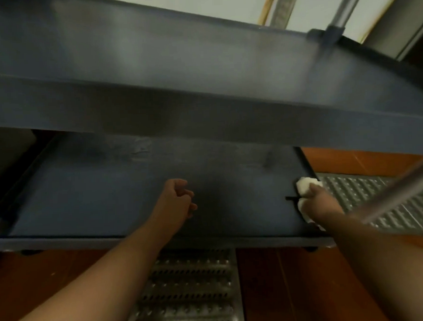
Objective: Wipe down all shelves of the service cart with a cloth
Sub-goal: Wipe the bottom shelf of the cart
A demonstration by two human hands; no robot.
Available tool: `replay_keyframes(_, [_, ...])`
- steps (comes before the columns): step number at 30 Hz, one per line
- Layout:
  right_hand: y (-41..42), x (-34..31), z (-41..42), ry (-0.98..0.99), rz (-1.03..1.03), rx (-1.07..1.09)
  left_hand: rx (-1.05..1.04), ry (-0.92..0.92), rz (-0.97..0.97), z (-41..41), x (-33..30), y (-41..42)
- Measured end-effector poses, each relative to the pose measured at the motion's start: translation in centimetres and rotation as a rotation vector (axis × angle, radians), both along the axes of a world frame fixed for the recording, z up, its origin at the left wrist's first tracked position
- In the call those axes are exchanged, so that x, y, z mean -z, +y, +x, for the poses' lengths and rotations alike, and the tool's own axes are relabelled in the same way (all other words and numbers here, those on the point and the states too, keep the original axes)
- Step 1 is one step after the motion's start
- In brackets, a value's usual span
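The right hand [321, 204] grips a bunched white cloth [304, 189], fingers curled over it, and presses it onto the lower shelf [98, 196] of the dark blue service cart, at about 3 o'clock in the view. The cloth sits hard against the shelf's right edge, touching the raised lip there; white folds show above and below the knuckles, so the wad's long axis runs roughly 12 to 6 o'clock, along that edge. A short dark slot [292, 198] in the shelf lies just beside the cloth toward 9 o'clock.

The left hand [177, 200] holds nothing; its fingers are curled into a loose fist over the middle of the same shelf, and whether it touches the surface cannot be told.

From the cloth toward 9 o'clock the shelf surface runs open and bare all the way to its left lip, its long axis going 9 to 3. Its near rim lies toward 6 o'clock, crossed by both forearms. Overhead, the upper shelf [202, 88] spans the whole view from 9 to 3 and covers the lower shelf's far part. A metal post [349, 6] rises at 1 o'clock; another post [401, 191], blurred, slants past the right forearm. Below are reddish floor [351, 159] and perforated metal grating [192, 289] at 6 and 3 o'clock.
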State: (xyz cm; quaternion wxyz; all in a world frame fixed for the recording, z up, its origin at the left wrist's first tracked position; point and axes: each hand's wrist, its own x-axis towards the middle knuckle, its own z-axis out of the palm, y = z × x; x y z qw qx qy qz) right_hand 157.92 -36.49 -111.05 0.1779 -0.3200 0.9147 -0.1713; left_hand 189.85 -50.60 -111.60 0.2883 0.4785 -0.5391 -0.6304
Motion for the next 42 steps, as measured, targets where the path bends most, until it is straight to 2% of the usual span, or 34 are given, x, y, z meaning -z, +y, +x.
replay_keyframes(4, [0.2, 1.8, 0.9, -0.075, -0.070, 0.062, 0.002, 0.010, -0.004, 1.0, 0.3, 0.3])
replay_keyframes(6, [-0.4, 2.1, 3.0, -0.139, -0.148, 0.095, -0.015, 0.010, -0.005, 2.3, 0.4, 0.1])
replay_keyframes(8, [-1.5, 2.7, 6.0, -0.121, -0.179, 0.071, -0.041, 0.017, -0.001, 4.0, 0.4, -0.4])
replay_keyframes(11, [-4.2, 3.5, 11.9, -0.009, -0.155, -0.063, -0.068, 0.027, 0.013, 7.1, 0.4, -0.9])
replay_keyframes(15, [-9.1, 4.0, 21.6, -0.051, -0.149, -0.203, -0.138, 0.043, 0.033, 12.4, 0.1, -1.7])
replay_keyframes(19, [-14.8, 3.7, 31.8, -0.038, 0.035, -0.341, -0.288, 0.042, 0.049, 18.6, 0.1, -3.3])
replay_keyframes(23, [-19.9, 4.5, 41.6, -0.059, -0.041, -0.461, -0.403, 0.014, 0.064, 25.4, 0.5, -3.5])
replay_keyframes(29, [-24.7, 5.5, 54.4, -0.107, -0.174, -0.835, -0.577, -0.013, 0.095, 34.2, 1.6, -2.1])
replay_keyframes(32, [-26.3, 5.5, 55.0, -0.109, -0.155, -0.902, -0.583, -0.064, 0.086, 36.1, 2.0, -1.1])
replay_keyframes(36, [-24.7, 5.5, 52.3, -0.087, -0.140, -0.906, -0.576, -0.065, 0.095, 34.0, 1.8, -0.5])
replay_keyframes(42, [-18.1, 6.4, 39.8, 0.009, -0.115, -0.809, -0.427, 0.000, 0.072, 23.8, 0.3, 0.0])
